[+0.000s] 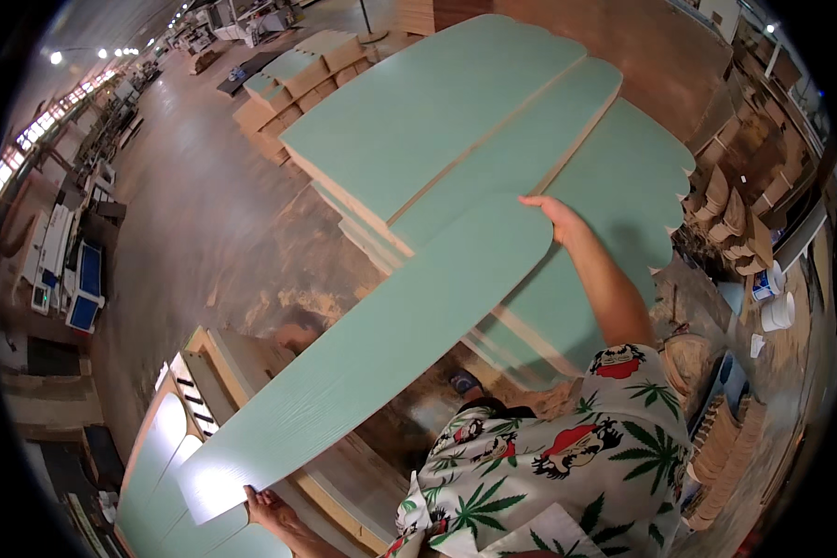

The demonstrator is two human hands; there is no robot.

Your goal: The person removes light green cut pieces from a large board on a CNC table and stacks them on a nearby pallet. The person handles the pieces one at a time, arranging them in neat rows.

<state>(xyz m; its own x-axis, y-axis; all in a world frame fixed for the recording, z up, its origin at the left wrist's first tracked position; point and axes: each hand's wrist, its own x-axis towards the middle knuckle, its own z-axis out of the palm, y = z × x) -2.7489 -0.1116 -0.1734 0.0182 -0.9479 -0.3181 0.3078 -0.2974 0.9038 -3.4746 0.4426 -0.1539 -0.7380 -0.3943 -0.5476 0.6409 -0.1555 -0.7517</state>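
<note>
A long pale green board (372,349) with a wood-grain face and one rounded end stretches diagonally in front of me. My right hand (558,220) grips its rounded far end, thumb on top and the fingers hidden beneath. At the near left end, my left hand (270,513) is closed on the edge, with the thumb showing on the upper face. That end lies over similar green boards (163,498) with rounded tips on a wooden-framed stand (330,502). Under the far end, stacked green boards (437,121) rest side by side in rows.
Smaller stacks of green-topped pieces (298,70) stand on the floor beyond. White buckets (777,312) and bundles of curved brown offcuts (730,219) sit at the right. Machines (86,286) line the left wall. A shoe (465,383) shows below the board, on a dusty floor (214,205).
</note>
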